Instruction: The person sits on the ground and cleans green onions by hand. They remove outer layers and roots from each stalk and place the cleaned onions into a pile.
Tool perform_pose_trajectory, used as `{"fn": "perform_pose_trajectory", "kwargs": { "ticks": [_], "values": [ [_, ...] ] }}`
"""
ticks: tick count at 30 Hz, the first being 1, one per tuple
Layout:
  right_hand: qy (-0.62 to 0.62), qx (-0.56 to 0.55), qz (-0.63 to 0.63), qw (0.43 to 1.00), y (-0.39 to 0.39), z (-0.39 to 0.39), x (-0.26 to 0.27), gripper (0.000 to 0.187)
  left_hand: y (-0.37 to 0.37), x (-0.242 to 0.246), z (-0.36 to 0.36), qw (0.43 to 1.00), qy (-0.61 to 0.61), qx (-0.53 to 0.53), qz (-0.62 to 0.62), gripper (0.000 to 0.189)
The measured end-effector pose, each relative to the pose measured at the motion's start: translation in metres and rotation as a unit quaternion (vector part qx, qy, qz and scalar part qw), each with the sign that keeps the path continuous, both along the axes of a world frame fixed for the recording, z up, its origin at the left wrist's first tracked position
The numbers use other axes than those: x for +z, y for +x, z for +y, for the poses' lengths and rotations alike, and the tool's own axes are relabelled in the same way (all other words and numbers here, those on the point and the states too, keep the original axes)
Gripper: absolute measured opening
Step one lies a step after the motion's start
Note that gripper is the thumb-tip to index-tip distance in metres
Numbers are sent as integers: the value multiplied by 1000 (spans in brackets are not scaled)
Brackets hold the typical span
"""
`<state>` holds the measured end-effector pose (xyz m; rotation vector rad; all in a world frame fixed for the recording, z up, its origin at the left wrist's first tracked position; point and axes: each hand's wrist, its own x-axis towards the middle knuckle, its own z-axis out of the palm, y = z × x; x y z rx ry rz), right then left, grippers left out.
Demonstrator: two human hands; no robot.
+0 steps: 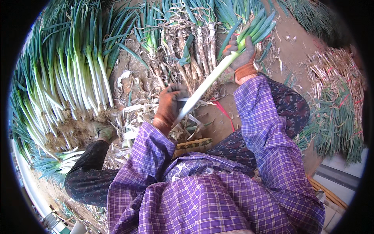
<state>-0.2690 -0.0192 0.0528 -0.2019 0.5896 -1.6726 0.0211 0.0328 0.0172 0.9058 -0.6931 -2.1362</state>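
Note:
A long green onion with a white stalk [201,83] lies slantwise across the view, green leaves at upper right. My right hand [244,54], in a dirty orange and grey work glove, grips it where the white turns green. My left hand [171,101], gloved alike, is beside the stalk's lower white end, fingers curled on a thin pale strip of peel [182,99]. The stalk's tip is partly hidden by the left wrist. Beyond my hands lie unpeeled green onions [201,44] with dry brown leaves and dirty stalks.
Clean green onions with roots [79,70] lie in a broad row at left, beside my foot [106,133]. Peeled scraps [134,111] cover the ground between my legs, near a red tie [223,111]. Tied bundles [333,117] are at right. A cushion edge [192,146] shows in front of me.

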Motion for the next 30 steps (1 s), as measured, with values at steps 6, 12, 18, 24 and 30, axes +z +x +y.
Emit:
{"fn": "perform_pose_trajectory", "kwargs": {
  "ticks": [6,12,18,24,30],
  "values": [
    [-51,50,48,996,-78,-20,41,54,49,15,-41,924,21,-70,375,12],
    [-92,92,72,989,-79,-38,41,53,50,26,-20,963,-145,12,-226,42],
    [-50,135,29,989,-29,-38,20,58,-18,25,-46,863,-385,-300,-130,45],
    [-114,135,-7,984,-73,-28,28,53,9,17,-21,774,-422,-334,-333,20],
    [-79,21,103,991,-96,-22,48,53,134,-67,1,683,-331,-305,-576,19]
  ]
}}
